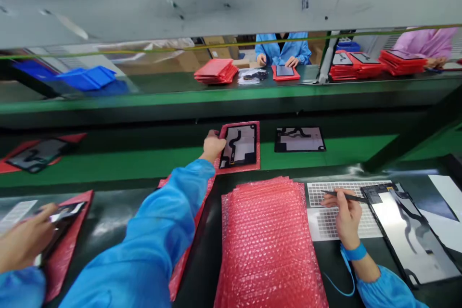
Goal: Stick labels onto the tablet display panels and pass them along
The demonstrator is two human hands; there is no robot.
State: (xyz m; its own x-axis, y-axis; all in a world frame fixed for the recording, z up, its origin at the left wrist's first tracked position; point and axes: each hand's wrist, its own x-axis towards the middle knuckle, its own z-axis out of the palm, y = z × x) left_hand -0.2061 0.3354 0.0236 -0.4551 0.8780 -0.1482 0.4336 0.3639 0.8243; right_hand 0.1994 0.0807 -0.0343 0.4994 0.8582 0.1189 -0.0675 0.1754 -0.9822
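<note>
My left hand (213, 147), in a blue sleeve, is stretched forward to the green belt. Its fingers are closed on the left edge of a red bubble-wrap bag (257, 156), and a screen panel (245, 142) with a black flex cable lies on top of the bag. Black tweezers (352, 197) are held in my right hand (348, 216), which wears a blue wrist strap (355, 252). The tweezers' rear end meets the corner of a large screen panel (415, 236) on the bench. Under that hand lies a white sheet of small labels (325, 226).
A stack of red bubble-wrap bags (269, 245) fills the bench's middle. Another panel (300, 139) lies on the belt (346, 147). At left, a co-worker's hand (31, 236) is over a panel and red bag. A green post (407, 130) slants at right. Co-workers sit opposite.
</note>
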